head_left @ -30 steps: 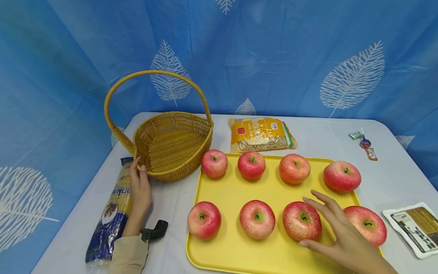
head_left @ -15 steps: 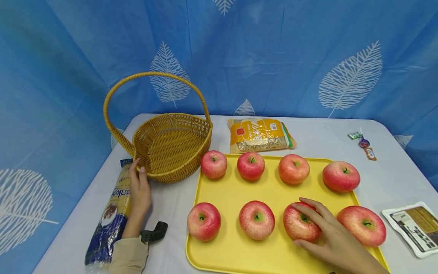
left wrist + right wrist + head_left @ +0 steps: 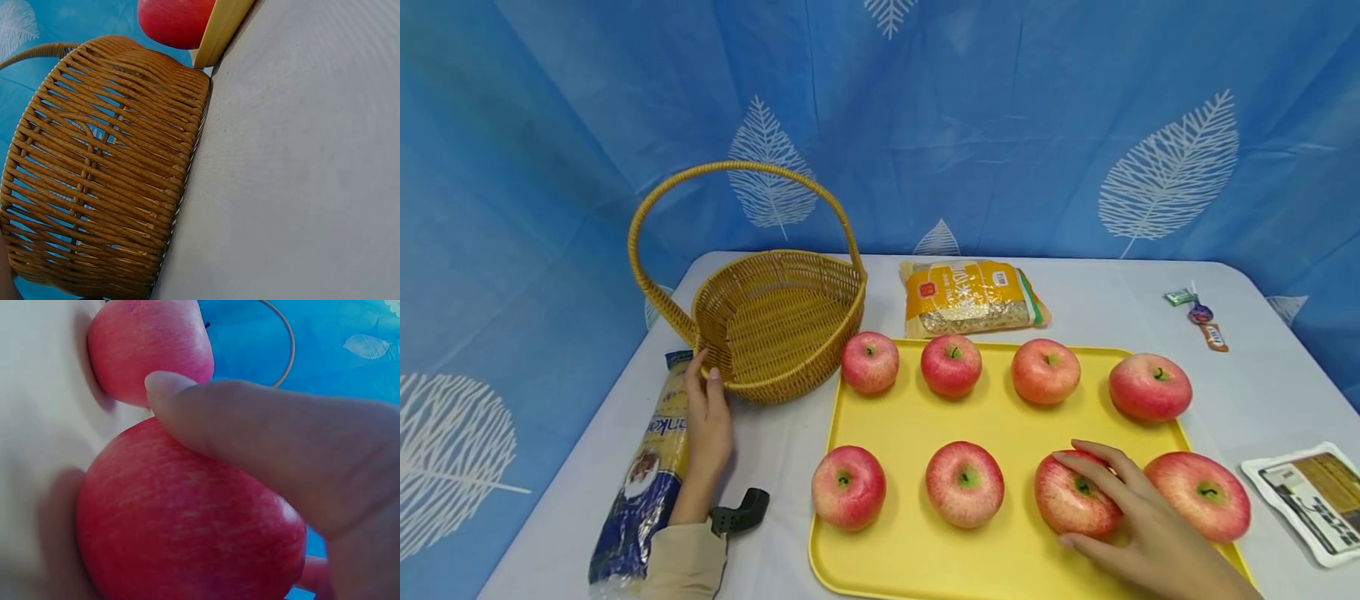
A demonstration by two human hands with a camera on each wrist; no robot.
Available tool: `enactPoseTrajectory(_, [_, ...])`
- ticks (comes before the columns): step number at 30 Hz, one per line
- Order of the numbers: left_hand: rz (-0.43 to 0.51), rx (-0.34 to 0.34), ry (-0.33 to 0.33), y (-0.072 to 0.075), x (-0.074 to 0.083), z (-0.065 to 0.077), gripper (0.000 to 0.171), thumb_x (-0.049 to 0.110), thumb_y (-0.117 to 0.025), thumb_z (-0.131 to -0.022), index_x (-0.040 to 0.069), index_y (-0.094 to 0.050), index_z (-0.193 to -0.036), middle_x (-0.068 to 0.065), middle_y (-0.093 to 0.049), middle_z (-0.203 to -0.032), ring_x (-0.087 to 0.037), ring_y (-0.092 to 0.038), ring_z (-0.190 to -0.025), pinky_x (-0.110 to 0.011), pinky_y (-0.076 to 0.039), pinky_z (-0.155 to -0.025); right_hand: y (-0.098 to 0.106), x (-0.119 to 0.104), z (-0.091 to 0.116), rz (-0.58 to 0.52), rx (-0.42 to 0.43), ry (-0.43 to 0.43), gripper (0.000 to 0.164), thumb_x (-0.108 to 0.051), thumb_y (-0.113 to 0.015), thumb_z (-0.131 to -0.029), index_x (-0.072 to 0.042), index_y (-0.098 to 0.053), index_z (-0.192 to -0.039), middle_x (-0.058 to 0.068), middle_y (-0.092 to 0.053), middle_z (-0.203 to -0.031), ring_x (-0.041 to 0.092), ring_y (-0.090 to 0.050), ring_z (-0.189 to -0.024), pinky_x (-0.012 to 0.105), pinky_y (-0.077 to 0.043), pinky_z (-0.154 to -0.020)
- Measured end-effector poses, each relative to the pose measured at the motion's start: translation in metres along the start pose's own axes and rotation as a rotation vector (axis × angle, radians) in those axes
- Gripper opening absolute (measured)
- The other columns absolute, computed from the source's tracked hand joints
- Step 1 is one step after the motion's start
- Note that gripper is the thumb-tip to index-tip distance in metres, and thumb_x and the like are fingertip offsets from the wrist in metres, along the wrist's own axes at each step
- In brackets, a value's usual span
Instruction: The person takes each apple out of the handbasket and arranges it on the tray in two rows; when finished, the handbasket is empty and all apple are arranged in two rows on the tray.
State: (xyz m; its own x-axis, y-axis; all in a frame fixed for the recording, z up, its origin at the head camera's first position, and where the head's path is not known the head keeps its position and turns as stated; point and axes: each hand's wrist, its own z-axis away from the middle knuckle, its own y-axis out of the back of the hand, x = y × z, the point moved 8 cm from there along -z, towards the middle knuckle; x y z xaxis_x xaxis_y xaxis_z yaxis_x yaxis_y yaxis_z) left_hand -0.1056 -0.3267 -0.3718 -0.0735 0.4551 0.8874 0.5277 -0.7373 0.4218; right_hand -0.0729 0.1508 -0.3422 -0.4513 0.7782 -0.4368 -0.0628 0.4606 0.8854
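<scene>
My right hand (image 3: 1150, 525) holds a red apple (image 3: 1067, 504) near the front right of the yellow tray (image 3: 910, 554), fingers over its top and thumb along its near side. In the right wrist view the thumb (image 3: 250, 425) lies against that apple (image 3: 187, 525); the fingers are mostly hidden. My left hand (image 3: 707, 429) grips the near left rim of a brown wicker basket (image 3: 790, 367), which has a tall arched handle. The basket's woven side (image 3: 106, 181) fills much of the left wrist view. Several other apples (image 3: 964, 487) stand in two rows on the tray.
A long blue-and-yellow packet (image 3: 643, 483) lies left of my left forearm. Behind the tray is an orange bag of grain (image 3: 970, 296). Small wrapped candies (image 3: 1201, 313) lie at the back right, and a flat white-edged packet (image 3: 1307, 504) lies right of the tray.
My right hand has come down onto the apple and closed round it. The apple has shifted slightly to the right. The left hand and basket have stayed put.
</scene>
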Motion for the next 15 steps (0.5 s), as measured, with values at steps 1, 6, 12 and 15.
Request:
enactPoseTrajectory(1, [-0.003,-0.001,0.001,0.0001,0.0002,0.0005,0.049,0.039,-0.024,-0.099,0.017,-0.022,-0.143,-0.009,-0.016,-0.151,-0.031,-0.017,-0.138,-0.053,-0.018,-0.109,0.0001,0.0002,0.0003,0.011,-0.002,-0.002,0.074,-0.048,-0.077,-0.063,-0.039,-0.044,-0.128,-0.01,-0.043,-0.127,-0.006,-0.032,-0.111,-0.004,-0.017,-0.085])
enactPoseTrajectory(6, [-0.014,-0.002,0.007,0.0014,0.0016,0.0022,0.049,0.038,-0.024,-0.099,0.017,-0.021,-0.143,-0.011,-0.016,-0.151,-0.033,-0.017,-0.138,-0.054,-0.018,-0.108,-0.0012,0.0005,0.001,0.049,0.004,0.009,0.079,-0.052,-0.076,-0.06,-0.038,-0.043,-0.131,-0.008,-0.044,-0.129,-0.006,-0.034,-0.111,-0.003,-0.022,-0.085])
enactPoseTrajectory(12, [-0.017,-0.032,0.024,0.0,0.0028,0.0019,0.051,0.039,-0.022,-0.099,0.017,-0.017,-0.144,-0.011,-0.013,-0.151,-0.034,-0.016,-0.138,-0.055,-0.018,-0.108,-0.0027,0.003,0.0015,0.056,0.004,0.004,0.082,-0.054,-0.076,-0.059,-0.035,-0.043,-0.132,-0.004,-0.042,-0.132,0.001,-0.037,-0.111,0.001,-0.026,-0.084])
enactPoseTrajectory(15, [-0.032,-0.072,0.055,-0.0025,0.0046,0.0016,0.054,0.041,-0.021,-0.098,0.017,-0.011,-0.146,-0.012,-0.008,-0.152,-0.034,-0.013,-0.138,-0.055,-0.017,-0.108,-0.001,0.005,0.0021,0.039,-0.01,-0.025,0.08,-0.052,-0.076,-0.06,-0.037,-0.043,-0.131,-0.004,-0.039,-0.134,0.0,-0.033,-0.115,0.007,-0.034,-0.081])
